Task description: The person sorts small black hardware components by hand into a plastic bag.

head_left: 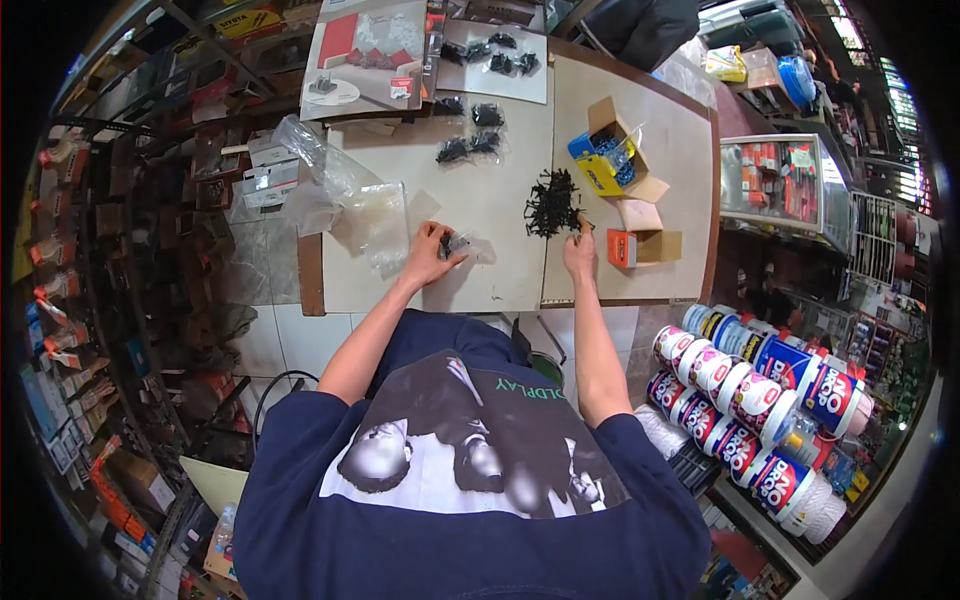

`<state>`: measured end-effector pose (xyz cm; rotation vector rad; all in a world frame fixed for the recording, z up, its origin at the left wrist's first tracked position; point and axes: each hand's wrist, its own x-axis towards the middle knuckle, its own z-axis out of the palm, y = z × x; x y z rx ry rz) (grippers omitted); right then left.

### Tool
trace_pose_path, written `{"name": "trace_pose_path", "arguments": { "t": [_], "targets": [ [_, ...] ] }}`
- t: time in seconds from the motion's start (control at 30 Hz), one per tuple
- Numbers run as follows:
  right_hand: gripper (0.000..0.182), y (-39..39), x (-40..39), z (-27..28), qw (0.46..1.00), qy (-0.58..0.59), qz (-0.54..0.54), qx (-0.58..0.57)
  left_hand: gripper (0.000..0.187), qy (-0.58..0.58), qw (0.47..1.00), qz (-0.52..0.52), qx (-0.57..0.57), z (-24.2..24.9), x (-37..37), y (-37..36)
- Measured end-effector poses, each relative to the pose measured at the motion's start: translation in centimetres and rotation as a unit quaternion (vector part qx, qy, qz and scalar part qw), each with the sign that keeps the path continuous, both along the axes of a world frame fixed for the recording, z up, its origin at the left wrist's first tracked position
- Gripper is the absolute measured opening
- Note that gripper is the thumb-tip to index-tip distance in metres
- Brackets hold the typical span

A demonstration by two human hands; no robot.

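Note:
My left hand (430, 257) is closed on a small clear plastic bag (478, 248) with some dark pieces inside, at the front of the table. A loose pile of black screws (551, 203) lies to the right of it. At the pile's lower right edge is my right hand (580, 250), its fingers drawn together on black screws; how many they hold cannot be made out. Several filled bags of black screws (487, 115) lie farther back on the table. Flat clear plastic bags (380, 215) are spread to the left of my left hand.
An open yellow and blue box (603, 160) of screws lies right of the pile, with an open orange box (622, 248) nearer me. A picture-covered carton (365, 60) and a white board (535, 75) with more bags are at the back. Paint buckets (735, 385) stand at right.

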<state>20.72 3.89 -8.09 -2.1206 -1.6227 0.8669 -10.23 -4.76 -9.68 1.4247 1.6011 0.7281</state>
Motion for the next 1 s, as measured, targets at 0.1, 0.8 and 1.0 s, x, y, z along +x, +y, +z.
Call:
{"name": "trace_pose_path", "arguments": {
  "t": [0.1,0.8,1.0],
  "targets": [
    [0.051,-1.1,0.0,-0.9,0.999,-0.022,-0.004,0.035,0.050,0.004,1.000,-0.008,-0.011,-0.1,0.0,0.0],
    [0.047,-0.6,4.3,-0.7,0.988,-0.025,0.053,0.145,0.059,0.056,0.998,0.025,-0.004,-1.0,1.0,-0.3],
    [0.044,1.4,6.7,-1.6,0.986,-0.076,0.109,0.104,0.061,0.079,0.996,0.040,-0.010,-1.1,1.4,-0.4]
  ]
}}
